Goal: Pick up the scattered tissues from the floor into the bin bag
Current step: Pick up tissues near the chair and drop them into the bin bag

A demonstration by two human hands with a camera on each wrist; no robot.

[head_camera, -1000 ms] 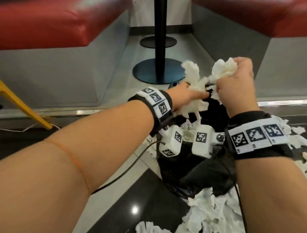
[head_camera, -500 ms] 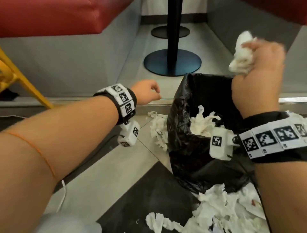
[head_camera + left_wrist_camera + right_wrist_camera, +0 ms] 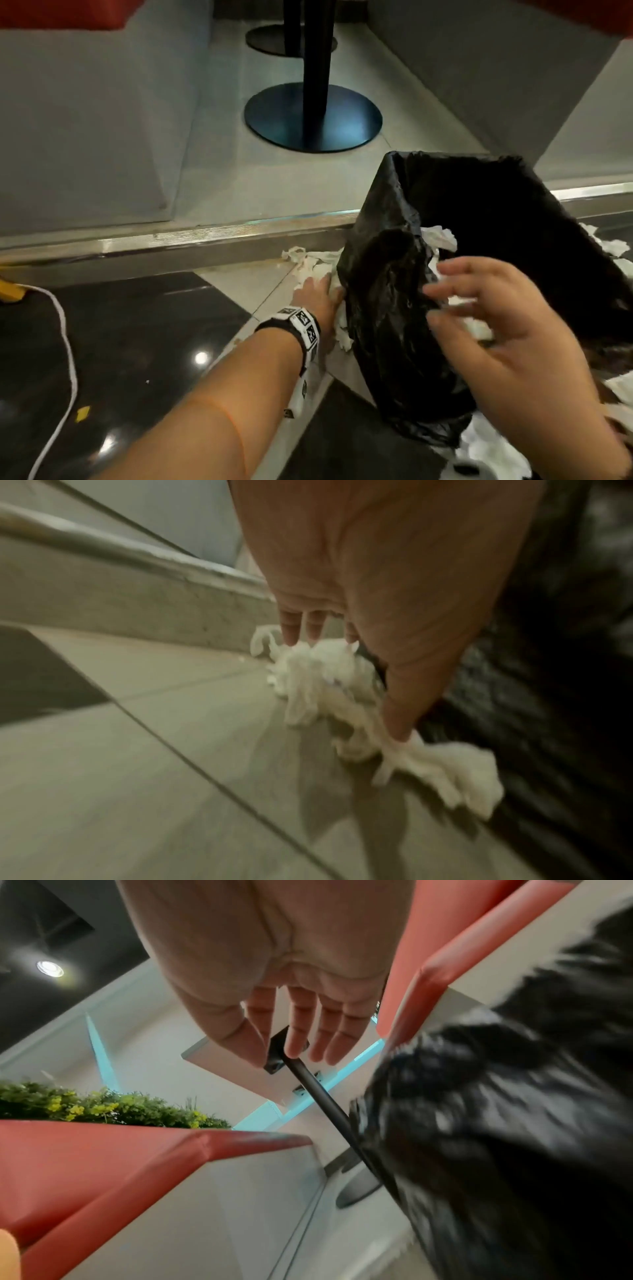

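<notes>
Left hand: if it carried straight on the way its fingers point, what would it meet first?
The left hand already touches the tissues beside the bin bag; beyond them, probably the metal-edged step, though depth is unclear.

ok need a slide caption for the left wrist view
Left hand reaching down onto crumpled tissues on the floor beside the black bin bag.
</notes>
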